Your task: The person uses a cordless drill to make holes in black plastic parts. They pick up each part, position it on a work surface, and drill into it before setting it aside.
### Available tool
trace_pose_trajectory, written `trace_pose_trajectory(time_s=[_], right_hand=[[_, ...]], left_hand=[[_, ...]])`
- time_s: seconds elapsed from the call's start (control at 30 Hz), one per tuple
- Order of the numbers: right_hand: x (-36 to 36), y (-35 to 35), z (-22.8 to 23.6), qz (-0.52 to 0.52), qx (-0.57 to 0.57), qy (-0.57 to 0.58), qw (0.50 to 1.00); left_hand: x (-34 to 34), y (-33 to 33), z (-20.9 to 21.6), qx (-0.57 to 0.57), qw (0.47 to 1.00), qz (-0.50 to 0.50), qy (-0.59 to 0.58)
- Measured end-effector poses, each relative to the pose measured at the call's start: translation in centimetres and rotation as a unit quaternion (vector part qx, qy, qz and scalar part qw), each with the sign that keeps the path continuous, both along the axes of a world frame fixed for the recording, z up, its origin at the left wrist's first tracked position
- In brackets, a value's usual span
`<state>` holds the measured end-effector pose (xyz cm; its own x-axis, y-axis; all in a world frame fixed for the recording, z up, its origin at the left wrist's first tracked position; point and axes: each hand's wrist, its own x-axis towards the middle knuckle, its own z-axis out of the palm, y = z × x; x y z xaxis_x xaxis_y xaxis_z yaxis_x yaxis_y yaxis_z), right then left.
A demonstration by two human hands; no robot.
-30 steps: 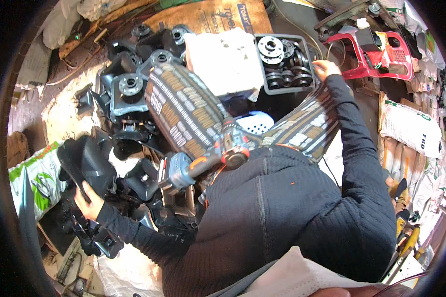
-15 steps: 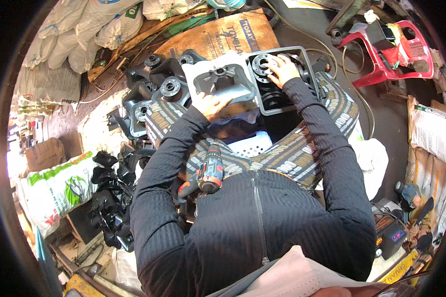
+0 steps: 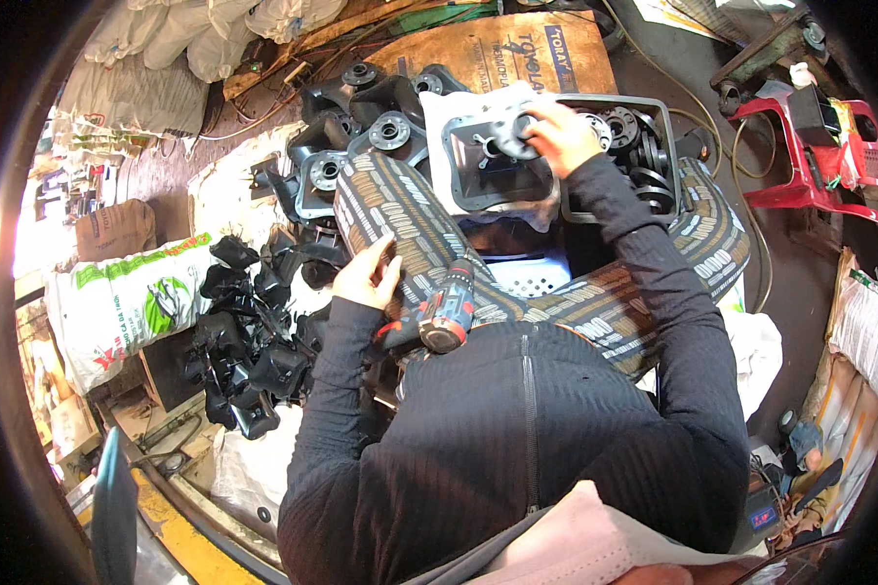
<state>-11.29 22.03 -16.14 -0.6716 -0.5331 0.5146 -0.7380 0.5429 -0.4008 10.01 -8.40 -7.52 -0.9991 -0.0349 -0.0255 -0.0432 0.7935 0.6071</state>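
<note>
My right hand (image 3: 562, 138) grips a grey round flange (image 3: 513, 136), blurred by motion, above the upper side of a black square funnel-shaped housing (image 3: 498, 185). The housing rests on a white sheet (image 3: 441, 125) in front of my knees; whether the flange touches it I cannot tell. To its right, a grey bin (image 3: 669, 136) contains several dark round flanges (image 3: 651, 178). Near my left thigh, my left hand (image 3: 369, 275) is held with fingers apart and holds nothing. Just right of that hand, a cordless drill (image 3: 448, 310) lies on my lap.
Several black housings with flanges fitted (image 3: 390, 132) are grouped left of the sheet. Loose black plastic parts (image 3: 254, 341) lie in a heap at my left, beside a white-and-green sack (image 3: 141, 312). A red plastic stool (image 3: 829, 156) stands at the right, and a hose (image 3: 722, 127) crosses the floor.
My right hand has left the bin and moved left over the housing with a flange. My left hand has let go of the housing and come back towards the drill. The whole view has shifted.
</note>
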Motion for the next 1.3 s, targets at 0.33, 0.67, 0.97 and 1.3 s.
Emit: trace_pose_trajectory(time_s=[0.33,0.67,0.97,1.3], right_hand=[[1.7,-4.5,-3.0,-0.011,0.108,-0.019,0.994],[2.6,-5.7,-1.4,-0.102,0.09,-0.052,0.989],[6.4,16.6,10.1,-0.323,-0.155,0.178,0.916],[24.7,29.9,-15.1,-0.472,0.136,-0.604,0.628]], left_hand=[[-0.3,1.1,-1.4,-0.016,0.999,0.031,0.001],[-2.1,1.4,-1.6,-0.024,0.998,-0.024,0.06],[1.4,-0.5,-4.1,-0.004,0.994,-0.094,0.064],[-1.5,-0.9,-4.1,-0.053,0.984,-0.168,0.04]])
